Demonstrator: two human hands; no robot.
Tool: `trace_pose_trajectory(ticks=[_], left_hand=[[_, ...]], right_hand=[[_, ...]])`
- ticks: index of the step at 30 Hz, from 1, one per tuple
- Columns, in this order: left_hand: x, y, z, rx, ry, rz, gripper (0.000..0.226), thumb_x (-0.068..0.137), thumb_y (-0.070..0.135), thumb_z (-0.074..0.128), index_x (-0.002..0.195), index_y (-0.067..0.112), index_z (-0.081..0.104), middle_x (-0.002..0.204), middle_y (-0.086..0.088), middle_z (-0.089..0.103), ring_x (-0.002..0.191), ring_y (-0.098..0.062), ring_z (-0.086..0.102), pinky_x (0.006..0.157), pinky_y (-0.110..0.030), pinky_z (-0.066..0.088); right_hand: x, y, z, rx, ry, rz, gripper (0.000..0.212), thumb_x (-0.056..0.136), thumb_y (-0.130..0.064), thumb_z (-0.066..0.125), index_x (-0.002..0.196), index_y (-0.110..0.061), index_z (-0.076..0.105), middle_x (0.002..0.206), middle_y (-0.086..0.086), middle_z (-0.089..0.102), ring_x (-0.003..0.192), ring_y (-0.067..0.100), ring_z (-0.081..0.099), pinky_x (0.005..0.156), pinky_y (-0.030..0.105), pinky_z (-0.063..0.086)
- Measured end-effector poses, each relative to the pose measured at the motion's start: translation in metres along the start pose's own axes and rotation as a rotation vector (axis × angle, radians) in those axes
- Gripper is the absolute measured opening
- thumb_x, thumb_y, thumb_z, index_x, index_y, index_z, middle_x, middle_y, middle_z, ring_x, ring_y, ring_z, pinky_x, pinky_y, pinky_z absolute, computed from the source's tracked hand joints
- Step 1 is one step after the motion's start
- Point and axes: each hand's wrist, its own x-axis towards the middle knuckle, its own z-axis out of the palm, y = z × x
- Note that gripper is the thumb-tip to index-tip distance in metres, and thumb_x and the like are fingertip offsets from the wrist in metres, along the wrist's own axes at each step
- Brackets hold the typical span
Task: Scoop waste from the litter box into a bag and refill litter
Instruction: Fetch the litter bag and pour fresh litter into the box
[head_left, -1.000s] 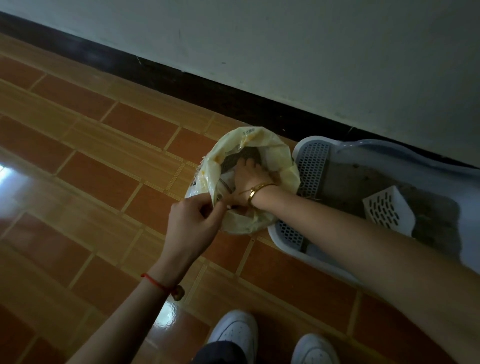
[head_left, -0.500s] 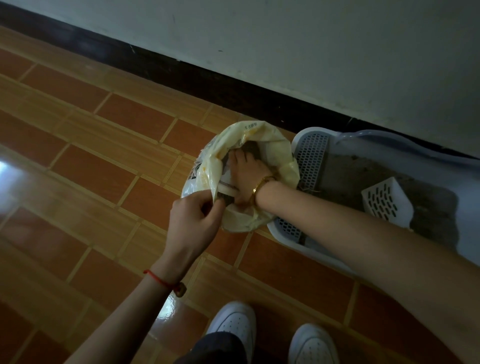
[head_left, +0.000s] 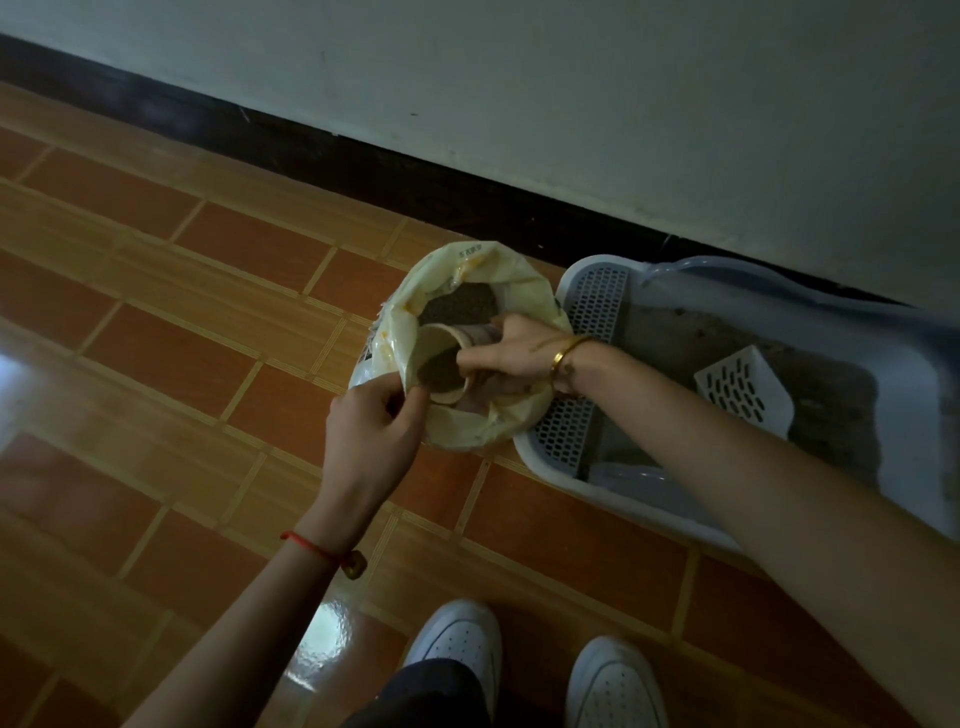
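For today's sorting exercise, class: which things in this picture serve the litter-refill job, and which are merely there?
Part of the job:
- litter bag, its rim pinched by the left hand
- paper cup of litter, gripped by the right hand
- litter box
- slotted scoop lying in the box

Merely there:
- white shoes
- gold bangle
- red string bracelet

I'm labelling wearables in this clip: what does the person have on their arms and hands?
No sleeves or gloves show on either arm. The left hand has at its wrist a thin red string bracelet with a small dark charm. The right hand has at its wrist a narrow gold bangle.
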Motion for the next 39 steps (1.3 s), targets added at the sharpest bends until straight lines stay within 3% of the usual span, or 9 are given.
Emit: trace_pose_trajectory(ticks=[3, 7, 11, 17, 19, 21, 24, 28, 39], left_hand=[[0.003, 0.003, 0.005, 0.016, 0.013, -0.002, 0.041, 0.095, 0.032, 0.052, 0.071, 0.002, 0.065, 0.054, -0.014, 0.058, 0.041, -0.013, 0.042, 0.042, -0.028, 0.033], [0.007, 0.007, 0.014, 0.032, 0.034, -0.007, 0.050, 0.088, 0.041, 0.048, 0.067, -0.003, 0.059, 0.057, -0.022, 0.057, 0.045, -0.030, 0.046, 0.044, -0.038, 0.036], [0.007, 0.016, 0.029, 0.044, 0.027, 0.019, 0.054, 0.087, 0.044, 0.046, 0.065, -0.005, 0.057, 0.057, -0.024, 0.056, 0.054, -0.043, 0.054, 0.046, -0.050, 0.043], [0.008, 0.018, 0.036, 0.062, 0.020, 0.030, 0.058, 0.085, 0.046, 0.045, 0.064, -0.007, 0.053, 0.057, -0.028, 0.054, 0.048, -0.043, 0.048, 0.043, -0.046, 0.041], [0.008, 0.019, 0.036, 0.081, 0.027, 0.034, 0.054, 0.085, 0.042, 0.046, 0.064, -0.007, 0.052, 0.057, -0.028, 0.054, 0.044, -0.034, 0.042, 0.043, -0.040, 0.036], [0.007, 0.022, 0.036, 0.086, 0.027, 0.037, 0.049, 0.087, 0.035, 0.048, 0.062, -0.007, 0.051, 0.054, -0.026, 0.051, 0.044, -0.031, 0.039, 0.044, -0.037, 0.033], [0.007, 0.023, 0.037, 0.114, 0.035, 0.037, 0.048, 0.088, 0.031, 0.050, 0.059, -0.007, 0.046, 0.048, -0.016, 0.042, 0.045, -0.022, 0.034, 0.048, -0.032, 0.027], [0.008, 0.020, 0.039, 0.107, 0.040, 0.036, 0.051, 0.084, 0.039, 0.045, 0.061, -0.006, 0.050, 0.056, -0.027, 0.052, 0.046, -0.023, 0.038, 0.048, -0.034, 0.031], [0.006, 0.022, 0.039, 0.090, 0.053, 0.043, 0.050, 0.085, 0.036, 0.048, 0.061, -0.007, 0.048, 0.054, -0.026, 0.050, 0.046, -0.021, 0.036, 0.048, -0.034, 0.029]], right_hand=[[-0.012, 0.007, -0.016, 0.318, -0.078, 0.005, 0.052, 0.068, -0.037, 0.076, 0.110, -0.008, 0.063, 0.104, 0.009, 0.070, 0.097, 0.020, 0.066, 0.089, 0.038, 0.055], [-0.034, 0.019, -0.036, 0.666, -0.132, -0.049, 0.034, 0.082, -0.012, 0.068, 0.112, -0.002, 0.061, 0.102, 0.011, 0.069, 0.096, 0.019, 0.067, 0.089, 0.034, 0.055], [-0.059, 0.033, -0.056, 0.803, -0.081, -0.103, 0.008, 0.085, -0.008, 0.063, 0.092, -0.010, 0.064, 0.087, 0.004, 0.070, 0.092, 0.017, 0.065, 0.093, 0.036, 0.052], [-0.090, 0.074, -0.089, 0.901, 0.156, -0.128, 0.021, 0.069, -0.017, 0.068, 0.090, -0.015, 0.064, 0.088, 0.002, 0.071, 0.094, 0.017, 0.064, 0.096, 0.038, 0.048], [-0.092, 0.092, -0.096, 0.853, 0.280, -0.089, 0.018, 0.078, -0.014, 0.069, 0.096, -0.015, 0.064, 0.094, 0.003, 0.070, 0.096, 0.018, 0.064, 0.101, 0.042, 0.045], [-0.092, 0.106, -0.100, 0.717, 0.415, -0.029, 0.040, 0.078, -0.020, 0.071, 0.115, -0.011, 0.059, 0.110, 0.005, 0.066, 0.104, 0.019, 0.062, 0.100, 0.040, 0.047], [-0.097, 0.119, -0.101, 0.426, 0.621, 0.057, 0.069, 0.071, -0.028, 0.078, 0.128, -0.013, 0.042, 0.121, -0.001, 0.052, 0.108, 0.016, 0.054, 0.076, 0.015, 0.047], [-0.098, 0.135, -0.102, 0.135, 0.701, 0.036, 0.094, 0.064, -0.029, 0.082, 0.140, -0.012, 0.029, 0.138, 0.010, 0.035, 0.124, 0.027, 0.043, 0.095, 0.035, 0.044], [-0.105, 0.128, -0.100, -0.313, 0.916, -0.198, 0.109, 0.057, -0.016, 0.083, 0.146, -0.007, 0.021, 0.142, 0.016, 0.029, 0.131, 0.030, 0.030, 0.108, 0.042, 0.035]])
